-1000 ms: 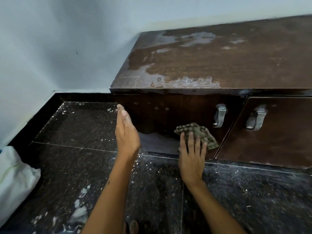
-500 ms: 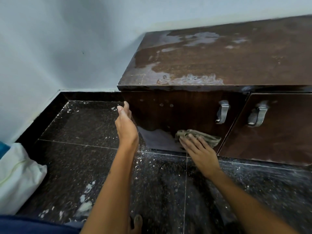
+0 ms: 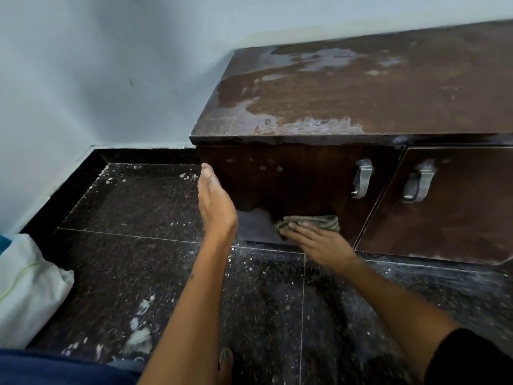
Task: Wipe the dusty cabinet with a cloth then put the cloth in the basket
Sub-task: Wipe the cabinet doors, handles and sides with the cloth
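Observation:
A low dark brown cabinet [image 3: 347, 90] with a dust-streaked top stands against the wall. Its left door [image 3: 299, 179] has a pale dusty patch low down. My right hand [image 3: 319, 243] lies flat with straight fingers and presses a crumpled green-grey cloth [image 3: 313, 220] against the bottom of that door. My left hand [image 3: 213, 201] is held edge-on with straight fingers at the door's left edge, holding nothing. No basket is in view.
Two metal handles [image 3: 362, 177] [image 3: 419, 182] stick out from the doors. The right door [image 3: 449, 201] stands slightly ajar. The dark speckled floor [image 3: 133, 245] carries white flakes and dust. A white bag [image 3: 25, 287] lies at the left. A bare toe [image 3: 226, 357] shows below.
My right hand has slid the cloth down the left door and to the left, turning from fingers-up to fingers pointing left. My left hand has barely moved.

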